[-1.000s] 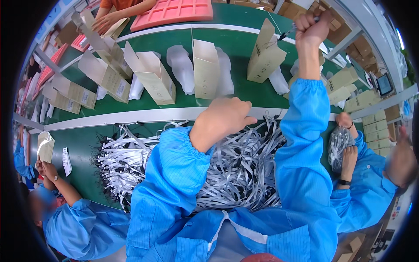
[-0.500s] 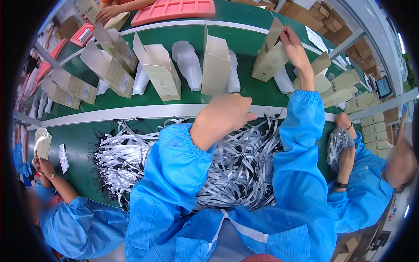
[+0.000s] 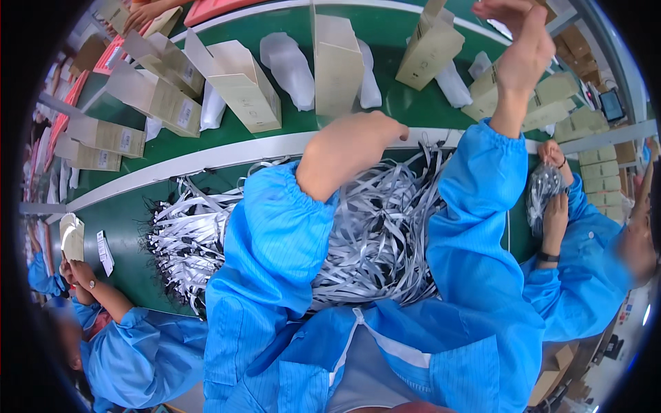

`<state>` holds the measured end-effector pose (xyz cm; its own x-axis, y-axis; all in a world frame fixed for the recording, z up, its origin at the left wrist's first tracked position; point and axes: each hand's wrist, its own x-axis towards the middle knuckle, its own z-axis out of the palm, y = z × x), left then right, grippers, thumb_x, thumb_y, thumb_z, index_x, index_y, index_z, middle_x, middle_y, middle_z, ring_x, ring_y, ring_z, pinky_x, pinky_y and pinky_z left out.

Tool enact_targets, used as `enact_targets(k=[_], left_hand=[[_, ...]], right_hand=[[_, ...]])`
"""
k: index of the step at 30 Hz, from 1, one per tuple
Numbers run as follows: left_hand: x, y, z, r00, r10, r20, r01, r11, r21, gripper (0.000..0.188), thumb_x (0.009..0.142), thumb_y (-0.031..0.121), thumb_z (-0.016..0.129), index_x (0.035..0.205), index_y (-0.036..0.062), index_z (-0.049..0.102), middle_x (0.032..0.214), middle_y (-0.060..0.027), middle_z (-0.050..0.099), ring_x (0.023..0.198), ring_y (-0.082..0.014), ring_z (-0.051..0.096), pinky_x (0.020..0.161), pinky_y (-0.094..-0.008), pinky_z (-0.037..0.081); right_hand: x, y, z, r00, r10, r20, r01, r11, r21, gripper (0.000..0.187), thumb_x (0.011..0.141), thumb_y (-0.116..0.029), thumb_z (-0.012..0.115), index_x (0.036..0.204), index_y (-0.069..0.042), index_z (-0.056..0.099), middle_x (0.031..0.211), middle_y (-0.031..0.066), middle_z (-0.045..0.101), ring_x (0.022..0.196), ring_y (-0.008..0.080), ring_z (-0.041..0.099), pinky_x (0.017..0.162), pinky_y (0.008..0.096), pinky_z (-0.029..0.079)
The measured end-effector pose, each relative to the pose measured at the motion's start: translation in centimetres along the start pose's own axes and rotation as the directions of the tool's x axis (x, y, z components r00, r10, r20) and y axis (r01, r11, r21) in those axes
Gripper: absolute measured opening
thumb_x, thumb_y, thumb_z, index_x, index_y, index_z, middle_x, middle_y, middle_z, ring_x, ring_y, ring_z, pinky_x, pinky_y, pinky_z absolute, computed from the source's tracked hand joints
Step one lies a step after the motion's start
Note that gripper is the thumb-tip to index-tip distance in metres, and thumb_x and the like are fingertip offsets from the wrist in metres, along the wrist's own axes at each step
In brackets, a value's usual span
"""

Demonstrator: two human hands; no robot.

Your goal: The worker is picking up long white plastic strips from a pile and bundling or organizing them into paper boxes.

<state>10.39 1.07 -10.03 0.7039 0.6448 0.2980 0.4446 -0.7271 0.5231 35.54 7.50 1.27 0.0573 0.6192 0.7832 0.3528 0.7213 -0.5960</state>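
Observation:
My left hand (image 3: 351, 148) hangs, back upward, over a heap of white and grey straps with black ends (image 3: 379, 237). Its fingers curl under and are mostly hidden, so whether they hold anything does not show. My right hand (image 3: 522, 58) is raised at the upper right, fingers loosely apart, with nothing visible in it. To its left, an upright beige carton with its flap up (image 3: 430, 51) stands on the green bench. A white-wrapped item (image 3: 452, 84) lies beside that carton. Another open carton (image 3: 336, 72) stands beyond my left hand.
More open cartons (image 3: 244, 86) and white-wrapped items (image 3: 288, 69) line the far bench. A pale rail (image 3: 275, 146) crosses in front of them. At left, a co-worker's hands hold a beige carton (image 3: 71, 237); at right, another's hold a clear bag (image 3: 544, 196). Stacked cartons (image 3: 599, 168) stand behind.
My right hand has left the open carton's top and swung to the right. My left hand stays over the straps. The whole view has shifted, with the cartons now higher in it.

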Motion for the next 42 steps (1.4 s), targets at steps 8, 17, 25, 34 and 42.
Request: enact_targets(k=[8, 17, 25, 34, 42], left_hand=[[2.2, 0.4, 1.4, 0.929, 0.066, 0.364, 0.009, 0.979, -0.201, 0.024, 0.076, 0.006, 0.066, 0.098, 0.0115, 0.070, 0.102, -0.0109, 0.065, 0.100, -0.0316, 0.062, 0.080, -0.0406, 0.050], [3.2, 3.8, -6.9, 0.983, 0.185, -0.016, -0.183, 0.952, -0.245, 0.012, 0.078, 0.002, 0.070, 0.089, 0.0012, 0.074, 0.088, -0.0107, 0.074, 0.074, -0.0238, 0.070, 0.071, -0.0301, 0.054], [1.1, 6.9, -10.6, 0.407, 0.074, -0.911, -0.212, 0.977, -0.016, 0.014, 0.096, 0.005, 0.060, 0.099, -0.0051, 0.070, 0.097, -0.0115, 0.072, 0.081, -0.0140, 0.067, 0.074, -0.0245, 0.054], [0.2, 6.6, -9.3, 0.937, -0.244, -0.251, 0.083, 0.852, -0.517, 0.038, 0.100, 0.022, 0.057, 0.133, 0.0029, 0.050, 0.104, -0.0099, 0.071, 0.092, -0.0197, 0.068, 0.076, -0.0307, 0.052], [1.5, 4.7, -9.2, 0.831, 0.237, 0.502, 0.033, 0.882, -0.471, 0.022, 0.097, 0.018, 0.060, 0.108, -0.0003, 0.067, 0.093, -0.0128, 0.072, 0.084, -0.0152, 0.068, 0.073, -0.0269, 0.051]], right_hand=[[-2.8, -7.2, 3.3, 0.993, -0.112, 0.040, 0.112, 0.994, 0.021, 0.056, 0.108, -0.039, 0.033, 0.085, 0.002, 0.064, 0.077, 0.0102, 0.067, 0.067, 0.0170, 0.065, 0.066, 0.0275, 0.051], [-4.8, -6.4, 4.0, 0.801, 0.152, 0.579, -0.302, 0.938, 0.171, 0.046, 0.108, -0.035, 0.035, 0.122, 0.003, 0.057, 0.118, 0.0153, 0.065, 0.099, 0.0222, 0.066, 0.092, 0.0339, 0.050], [-5.2, -8.8, 6.0, 0.292, 0.026, 0.956, -0.700, 0.687, 0.195, 0.037, 0.103, -0.025, 0.052, 0.129, 0.002, 0.051, 0.090, 0.0034, 0.057, 0.065, 0.0076, 0.052, 0.064, 0.0257, 0.051], [-4.2, -11.9, 1.7, 0.816, 0.413, 0.404, -0.538, 0.798, 0.272, 0.022, 0.103, -0.019, 0.054, 0.111, 0.001, 0.058, 0.083, -0.0002, 0.056, 0.069, 0.0064, 0.050, 0.064, 0.0209, 0.043], [-4.7, -7.7, -4.2, 0.973, 0.135, -0.187, -0.123, 0.990, 0.074, 0.035, 0.103, -0.025, 0.055, 0.125, 0.002, 0.056, 0.086, -0.0011, 0.054, 0.067, 0.0047, 0.048, 0.061, 0.0205, 0.044]])
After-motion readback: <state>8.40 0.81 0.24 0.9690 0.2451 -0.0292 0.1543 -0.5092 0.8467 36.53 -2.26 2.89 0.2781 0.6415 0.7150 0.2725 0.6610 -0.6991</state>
